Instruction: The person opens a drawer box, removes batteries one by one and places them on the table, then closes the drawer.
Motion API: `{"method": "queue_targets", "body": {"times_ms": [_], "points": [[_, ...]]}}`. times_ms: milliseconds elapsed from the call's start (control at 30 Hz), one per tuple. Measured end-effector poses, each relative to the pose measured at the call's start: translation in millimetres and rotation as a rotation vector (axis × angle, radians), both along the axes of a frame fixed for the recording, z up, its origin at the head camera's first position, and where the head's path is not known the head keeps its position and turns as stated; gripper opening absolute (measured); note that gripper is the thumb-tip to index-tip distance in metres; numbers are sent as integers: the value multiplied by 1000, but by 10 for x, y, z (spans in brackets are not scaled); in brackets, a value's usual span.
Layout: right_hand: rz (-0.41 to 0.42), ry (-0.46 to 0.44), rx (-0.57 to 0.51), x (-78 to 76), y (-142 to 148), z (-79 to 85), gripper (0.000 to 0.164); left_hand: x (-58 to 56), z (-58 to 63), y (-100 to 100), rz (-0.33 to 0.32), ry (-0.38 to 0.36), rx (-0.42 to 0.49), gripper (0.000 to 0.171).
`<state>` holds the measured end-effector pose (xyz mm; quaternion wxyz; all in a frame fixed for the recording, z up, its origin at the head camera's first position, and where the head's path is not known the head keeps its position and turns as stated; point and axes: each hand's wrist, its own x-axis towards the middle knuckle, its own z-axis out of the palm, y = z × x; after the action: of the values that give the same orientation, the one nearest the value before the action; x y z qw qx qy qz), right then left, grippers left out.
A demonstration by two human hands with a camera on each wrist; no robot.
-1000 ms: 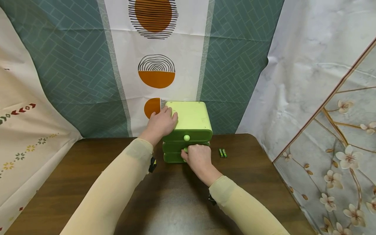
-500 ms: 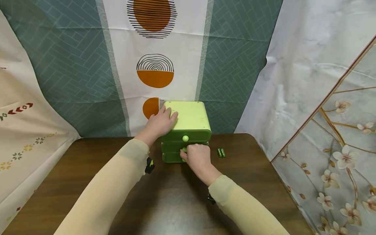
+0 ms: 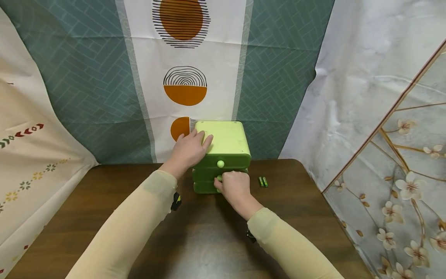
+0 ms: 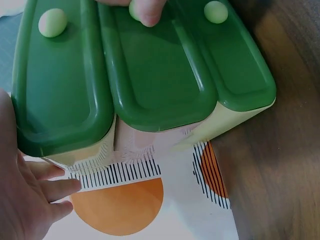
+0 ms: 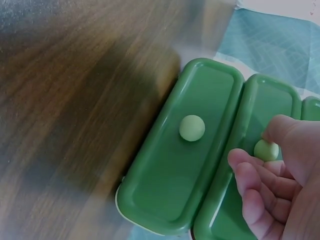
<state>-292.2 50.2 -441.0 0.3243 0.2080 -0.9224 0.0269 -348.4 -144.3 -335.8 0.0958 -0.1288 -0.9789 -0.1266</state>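
A small three-drawer cabinet [image 3: 226,135] stands at the back of the table, with a pale green top and dark green drawer fronts. My left hand [image 3: 189,150] rests over the left side of its top, fingers extended; in the left wrist view several fingertips show beside the cabinet's side. My right hand [image 3: 237,188] pinches the round pale knob [image 5: 266,150] of the middle drawer [image 4: 155,75] between thumb and fingers. The top drawer [image 4: 65,85] and the bottom drawer [image 5: 170,170] each carry a similar knob. Whether the middle drawer stands slightly out, I cannot tell.
Two green batteries [image 3: 263,181] lie side by side on the brown wooden table [image 3: 296,217], to the right of the cabinet. A patterned cloth [image 3: 278,77] hangs close behind the cabinet. More cloths hang along the table's left and right sides.
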Motion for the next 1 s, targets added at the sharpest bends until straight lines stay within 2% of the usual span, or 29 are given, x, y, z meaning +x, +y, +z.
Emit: {"method": "queue_targets", "body": {"times_ms": [133,300,433,667,1000], "points": [[-8,9,18,53,-3,-2,74,-7,-3,2,11,29,-25,79],[-6,12,35,114,10,15,74,0,11,6,15,35,-2,74],[4,31,33,168,33,21,74,7,17,18,17,18,21,72],[47,66,20,264,56,16,73,1,38,10,39,-55,74,73],[83,137,18,413,131,18,70,-7,109,36,32,-60,75,70]]}}
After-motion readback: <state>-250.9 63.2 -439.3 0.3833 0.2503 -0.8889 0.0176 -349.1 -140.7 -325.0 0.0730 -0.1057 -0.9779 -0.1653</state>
